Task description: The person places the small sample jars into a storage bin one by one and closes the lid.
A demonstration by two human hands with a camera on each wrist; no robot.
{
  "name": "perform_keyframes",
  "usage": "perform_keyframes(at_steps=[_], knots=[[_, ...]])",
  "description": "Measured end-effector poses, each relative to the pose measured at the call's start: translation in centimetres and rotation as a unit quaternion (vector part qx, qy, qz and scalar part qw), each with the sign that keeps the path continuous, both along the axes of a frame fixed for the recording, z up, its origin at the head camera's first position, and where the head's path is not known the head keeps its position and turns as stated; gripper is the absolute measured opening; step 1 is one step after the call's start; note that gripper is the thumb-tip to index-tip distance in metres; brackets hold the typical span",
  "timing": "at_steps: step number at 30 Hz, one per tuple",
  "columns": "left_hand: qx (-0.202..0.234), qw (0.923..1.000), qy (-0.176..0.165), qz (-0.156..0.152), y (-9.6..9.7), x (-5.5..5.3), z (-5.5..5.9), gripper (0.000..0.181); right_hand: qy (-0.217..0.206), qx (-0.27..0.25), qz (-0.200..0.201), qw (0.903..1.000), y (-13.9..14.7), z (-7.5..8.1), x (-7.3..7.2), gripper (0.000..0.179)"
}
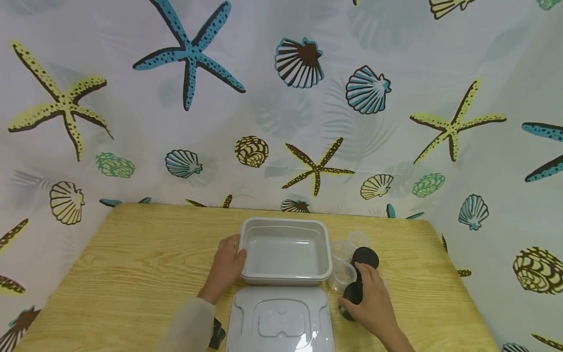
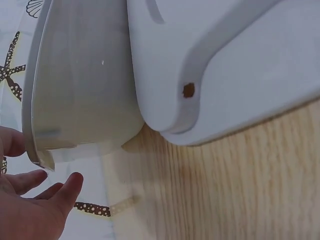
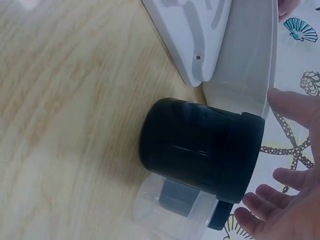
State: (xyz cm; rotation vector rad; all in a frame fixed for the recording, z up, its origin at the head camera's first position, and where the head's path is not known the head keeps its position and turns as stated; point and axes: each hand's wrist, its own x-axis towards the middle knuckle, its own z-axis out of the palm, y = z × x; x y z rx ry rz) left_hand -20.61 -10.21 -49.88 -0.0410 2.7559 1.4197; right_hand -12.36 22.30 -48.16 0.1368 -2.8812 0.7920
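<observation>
A pale grey rectangular tub (image 1: 286,249) stands on the table, its inside bare. My left hand (image 1: 226,264) is at its left rim, thumb over the edge and fingers outside. In the left wrist view the tub's rim (image 2: 31,100) runs between that thumb and the fingers. Over a dark lidded jar (image 1: 351,298), my right hand (image 1: 371,300) spreads its thumb and fingers. The right wrist view shows this dark jar (image 3: 200,150) upright, with the fingers (image 3: 270,195) extended around its lid end. A ribbed grey lid (image 1: 281,318) lies in front of the tub.
Right of the tub, several clear plastic containers (image 1: 343,275) cluster with a second black-topped jar (image 1: 366,256). A small black object (image 1: 217,335) lies left of the lid. A curtain (image 1: 264,117) with starfish and shells rises behind the wooden table (image 1: 145,254).
</observation>
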Motion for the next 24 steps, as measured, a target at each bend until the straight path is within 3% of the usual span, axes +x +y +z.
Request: perform_keyframes(at_steps=[5,12,24], knots=[[0.012,0.9999,0.006,0.008,0.3,0.4,0.1,0.051,-0.008,-0.016,-0.002,0.9998,0.0,-0.5,0.1,0.079],[0.037,0.9991,-0.008,0.019,0.3,0.5,-0.2,0.05,0.021,-0.028,0.0,0.9994,-0.2,-0.9,0.5,0.076],[0.09,0.9949,-0.014,0.044,0.4,0.3,-0.8,0.047,-0.047,-0.023,-0.005,0.9986,-0.1,-1.0,0.6,0.077]])
